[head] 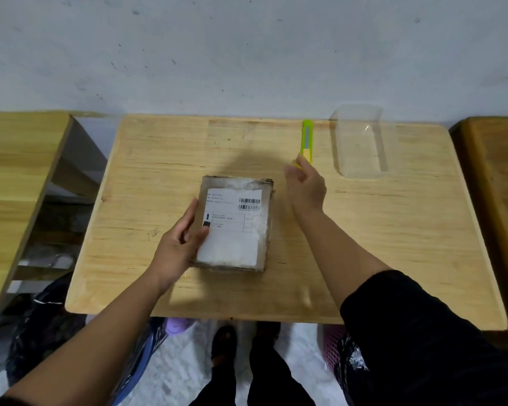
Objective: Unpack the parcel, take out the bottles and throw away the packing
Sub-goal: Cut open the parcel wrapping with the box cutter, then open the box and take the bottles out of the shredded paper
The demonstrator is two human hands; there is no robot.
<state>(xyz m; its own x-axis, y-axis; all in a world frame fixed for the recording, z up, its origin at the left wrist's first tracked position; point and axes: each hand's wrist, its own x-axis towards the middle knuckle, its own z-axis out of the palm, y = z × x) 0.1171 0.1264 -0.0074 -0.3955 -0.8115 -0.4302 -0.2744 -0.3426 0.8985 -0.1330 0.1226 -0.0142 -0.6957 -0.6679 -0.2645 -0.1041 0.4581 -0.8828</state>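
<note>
A brown cardboard parcel [241, 197] with a white shipping label lies closed in the middle of the wooden table [393, 244]. My left hand [181, 238] rests against the parcel's left side, thumb on the label's edge, fingers fairly straight. My right hand [305, 183] is to the right of the parcel's far corner, its fingertips at the near end of a green and yellow utility knife [307, 139] that lies on the table. Whether the fingers grip the knife is hidden by the hand. No bottles are visible.
A clear plastic container [359, 142] stands at the back right of the table. Wooden furniture flanks the table left [18, 183] and right [496, 186]. Black bags [41, 326] and a pink basket [333, 344] sit on the floor under the near edge.
</note>
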